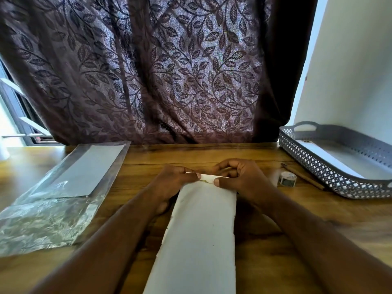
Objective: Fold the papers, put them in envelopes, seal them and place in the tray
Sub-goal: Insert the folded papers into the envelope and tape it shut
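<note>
curtain: dark leaf-print curtain [169, 71] hangs behind the table; not part of the job
table: wooden table [275, 240]; everything lies on it
packet: clear plastic packet [53, 219] at far left, pale flat stock inside; we can't tell whether it is paper or envelopes
tray: grey lattice tray [307, 160] at far right, well apart from the hands; one white flat piece [322, 158] lies in it, we judge a finished one
envelope: long white envelope [201, 230] lies centre, running away from us; far end is between both hands; left edge looks ragged
left hand: left hand [174, 181] pinches the far end, thumb on top, fingers curled behind the edge
right hand: right hand [244, 177] pinches the same end just beside it, thumb on top, fingers curled over
tape: small roll of tape [287, 178] just right of the right hand, near the tray
pencil: pencil [303, 177] between tape and tray
step: we judge flap closing at the far end; contents hidden, so we can't confirm paper is inside
next: press the flap flat along its whole width; tape likely needed to seal; then carry right into the tray
</note>
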A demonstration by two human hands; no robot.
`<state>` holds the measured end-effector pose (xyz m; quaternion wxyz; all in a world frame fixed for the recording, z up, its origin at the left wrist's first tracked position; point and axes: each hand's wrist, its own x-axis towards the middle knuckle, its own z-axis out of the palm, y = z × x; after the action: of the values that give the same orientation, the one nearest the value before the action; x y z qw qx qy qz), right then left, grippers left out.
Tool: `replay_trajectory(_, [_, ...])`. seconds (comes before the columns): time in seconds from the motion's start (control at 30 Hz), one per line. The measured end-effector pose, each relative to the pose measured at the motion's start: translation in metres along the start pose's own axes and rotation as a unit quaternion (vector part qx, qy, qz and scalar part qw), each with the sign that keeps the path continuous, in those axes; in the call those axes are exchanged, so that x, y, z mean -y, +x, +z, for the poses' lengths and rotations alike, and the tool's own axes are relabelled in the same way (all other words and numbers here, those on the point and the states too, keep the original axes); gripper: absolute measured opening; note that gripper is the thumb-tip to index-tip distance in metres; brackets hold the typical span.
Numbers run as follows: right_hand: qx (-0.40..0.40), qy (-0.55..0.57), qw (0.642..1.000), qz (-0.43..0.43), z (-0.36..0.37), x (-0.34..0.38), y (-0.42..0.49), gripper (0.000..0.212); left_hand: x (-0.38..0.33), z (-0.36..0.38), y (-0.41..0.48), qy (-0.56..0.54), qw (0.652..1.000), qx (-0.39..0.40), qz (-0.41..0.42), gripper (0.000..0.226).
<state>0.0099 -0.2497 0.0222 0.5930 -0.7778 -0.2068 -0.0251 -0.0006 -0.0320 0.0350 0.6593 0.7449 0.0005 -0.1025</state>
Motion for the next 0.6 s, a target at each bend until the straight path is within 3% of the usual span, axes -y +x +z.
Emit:
replay_trajectory(0.1, [0.002,0.011,0.999,0.036,0.002,-0.001,0.001,0.025,0.002,0.000,0.001,0.001,1.000,-0.002,0.009,0.011])
replay_trajectory(0.2, [-0.008,-0.021,0.998,0.053,0.005,-0.001,0.002,0.006,0.004,0.003,0.001,0.015,0.998,-0.007,0.058,0.004])
replay_trajectory(0.37, [-0.006,-0.060,0.997,0.055,0.007,0.006,0.002,0.016,0.000,0.006,0.000,0.085,0.985,-0.023,0.146,0.006])
replay_trajectory(0.6, [0.033,0.041,0.986,0.159,-0.006,0.004,0.001,0.009,-0.002,0.003,0.001,0.110,0.980,-0.066,0.150,0.006])
